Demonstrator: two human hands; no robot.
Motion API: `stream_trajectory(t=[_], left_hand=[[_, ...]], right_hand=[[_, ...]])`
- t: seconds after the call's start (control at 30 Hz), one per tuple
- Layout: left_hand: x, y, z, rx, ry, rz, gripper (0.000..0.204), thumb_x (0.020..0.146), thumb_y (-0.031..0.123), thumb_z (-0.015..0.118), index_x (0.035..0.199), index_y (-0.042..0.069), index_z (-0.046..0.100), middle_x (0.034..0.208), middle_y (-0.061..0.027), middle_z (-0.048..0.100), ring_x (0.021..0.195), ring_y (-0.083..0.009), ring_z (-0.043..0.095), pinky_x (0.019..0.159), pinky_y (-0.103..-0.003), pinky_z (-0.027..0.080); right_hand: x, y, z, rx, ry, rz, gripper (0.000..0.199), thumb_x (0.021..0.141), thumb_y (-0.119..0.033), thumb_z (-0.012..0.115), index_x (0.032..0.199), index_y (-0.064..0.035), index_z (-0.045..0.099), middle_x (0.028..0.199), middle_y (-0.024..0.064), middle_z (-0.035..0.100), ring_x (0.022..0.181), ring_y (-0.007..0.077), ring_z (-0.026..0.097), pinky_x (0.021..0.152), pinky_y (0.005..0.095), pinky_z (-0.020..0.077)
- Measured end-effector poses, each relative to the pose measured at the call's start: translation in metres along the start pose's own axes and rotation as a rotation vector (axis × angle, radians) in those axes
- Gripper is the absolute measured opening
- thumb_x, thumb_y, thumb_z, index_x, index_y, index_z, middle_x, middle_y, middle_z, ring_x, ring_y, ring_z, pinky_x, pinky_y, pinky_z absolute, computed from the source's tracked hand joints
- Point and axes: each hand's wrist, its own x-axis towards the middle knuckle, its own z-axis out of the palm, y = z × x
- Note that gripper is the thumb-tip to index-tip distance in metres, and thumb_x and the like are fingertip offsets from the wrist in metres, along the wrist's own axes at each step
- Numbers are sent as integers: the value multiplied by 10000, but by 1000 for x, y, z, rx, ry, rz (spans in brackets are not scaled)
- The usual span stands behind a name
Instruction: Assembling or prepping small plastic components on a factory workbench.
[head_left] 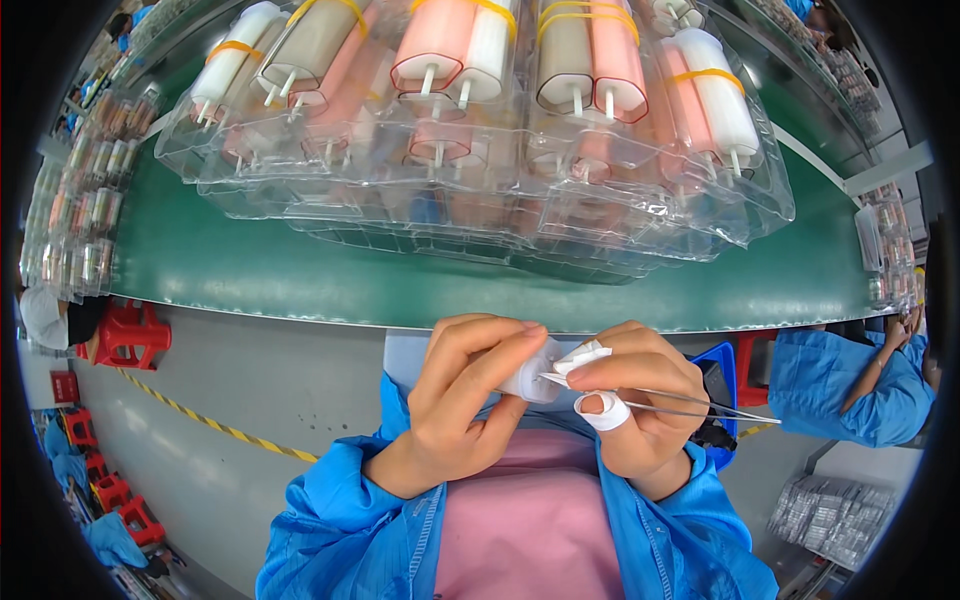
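My left hand is closed around a small translucent white cylindrical piece, whose end faces the right hand. Tweezers are gripped in my right hand, their pointed tips touching or just at that end; which of the two I cannot tell. The other end of the tweezers sticks out to the right. White tape wraps the right thumb, and more white wrapping covers a fingertip. Both hands are held in front of my body, at the table's near edge.
Stacked clear plastic trays stand on the green table, holding pink, grey and white cylinders with thin white stems and orange bands. A blue bin is right of my hands. A co-worker's blue sleeve shows farther right; red stools stand left.
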Motion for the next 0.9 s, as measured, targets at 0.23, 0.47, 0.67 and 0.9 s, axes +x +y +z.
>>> stream_trajectory(t=[0.23, 0.47, 0.67, 0.9], left_hand=[[0, 1, -1, 14, 8, 19, 577, 518, -135, 611, 1085, -31, 609, 1034, -150, 584, 889, -286, 562, 735, -342, 460], [-2, -2, -4, 58, -50, 45, 480, 607, -116, 643, 1081, -62, 591, 1054, -180, 556, 932, -272, 559, 761, -324, 490], [-2, 0, 1, 23, 10, 16, 577, 516, -137, 624, 1083, -29, 612, 1033, -146, 590, 884, -280, 561, 729, -334, 457], [0, -1, 2, 9, 7, 16, 533, 560, -126, 638, 1083, -29, 611, 1025, -148, 594, 874, -273, 562, 723, -330, 459]], right_hand=[[-1, 2, 2, 4, 15, -52, 169, 686, -79, 756, 821, -9, 683, 768, 118, 655, 637, 241, 623, 563, 299, 495], [0, 1, 3, -42, -14, -50, 172, 685, -76, 757, 830, -22, 682, 777, 111, 654, 652, 244, 625, 572, 297, 498], [3, -3, 0, -69, -65, -49, 162, 687, -66, 754, 824, -26, 678, 776, 106, 652, 656, 242, 626, 578, 296, 503], [4, 0, -2, 19, -48, 4, 146, 703, -33, 724, 838, -13, 673, 787, 111, 657, 660, 215, 620, 568, 275, 493]])
